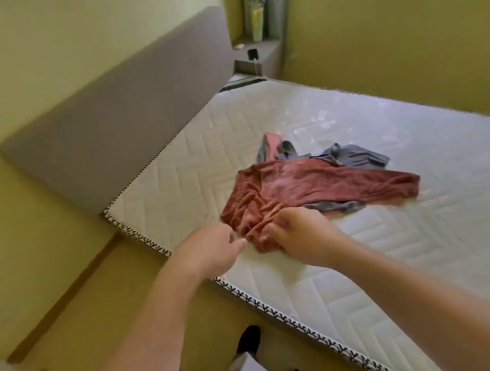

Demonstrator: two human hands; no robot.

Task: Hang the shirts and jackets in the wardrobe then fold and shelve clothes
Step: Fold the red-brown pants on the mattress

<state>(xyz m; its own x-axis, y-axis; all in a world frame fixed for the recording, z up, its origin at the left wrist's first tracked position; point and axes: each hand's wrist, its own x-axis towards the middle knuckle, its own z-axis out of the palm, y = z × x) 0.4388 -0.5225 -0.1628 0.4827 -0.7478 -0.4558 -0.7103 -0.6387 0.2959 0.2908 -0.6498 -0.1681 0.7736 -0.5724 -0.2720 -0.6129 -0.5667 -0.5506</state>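
"White quilted mattress (386, 262), item one, is lying bare and filling the right of the view," the lister is reading out. "Grey fabric headboard (114, 130), item two, is standing along its left edge."

"And the clothes?" the checker is asking.

"Item three, rust-red garment (309, 184): it is lying crumpled across the mattress. One end is bunching up close to the near edge, not far from the headboard corner, and the other is trailing off toward the middle. Item four, grey-blue garment (354, 157): it is lying half under the red one, showing on its far side and peeking out beneath its near side. A scrap of pink cloth (272, 142) is sticking up at the far end of the heap; whether it belongs to either, I cannot tell."

"Hands?"

"Item five, right hand (301, 236): its fingers are curling down into the bunched end of the rust-red garment and gripping a fold. Item six, left hand (213, 250): it is reaching over the near edge, fingers curling in, thumb and forefinger pinching the hem just beside the right hand. Both forearms are coming in bare from the bottom."

"Anything smaller?"

"Item seven, black shoe (249, 340), is standing on the floor below the near edge."
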